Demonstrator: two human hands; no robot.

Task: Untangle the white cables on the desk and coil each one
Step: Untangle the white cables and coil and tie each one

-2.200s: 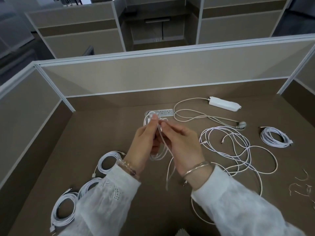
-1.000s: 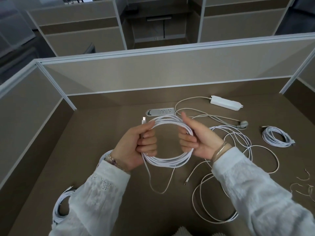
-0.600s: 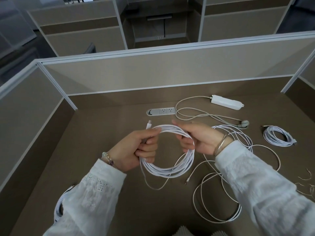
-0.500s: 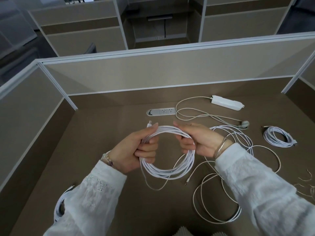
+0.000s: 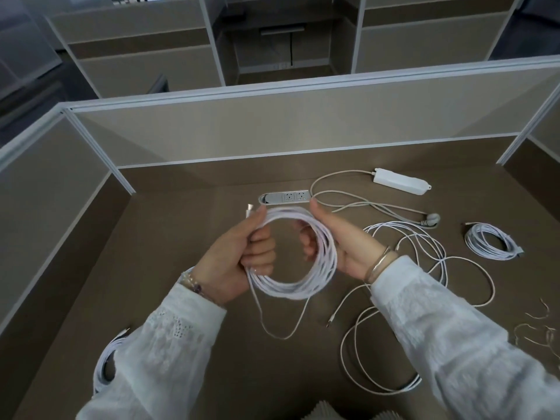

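Since 0.5 s ago the coil [image 5: 298,262] tilts upright above the desk [image 5: 188,237]. Left hand [image 5: 239,256] and right hand [image 5: 339,244] both grip it; feed the hanging tail [image 5: 281,331] in evenly.

The round coil of thin cable [image 5: 298,286] at frame centre is white, as are the loose tangled cable [image 5: 424,247] and small finished coil [image 5: 491,244] at right. The flat desk surface [image 5: 188,237] is brown; the fabric partition panel [image 5: 272,131] above is beige, edged pale grey. The lacy sleeves [image 5: 169,344] are white with eyelet patterning.
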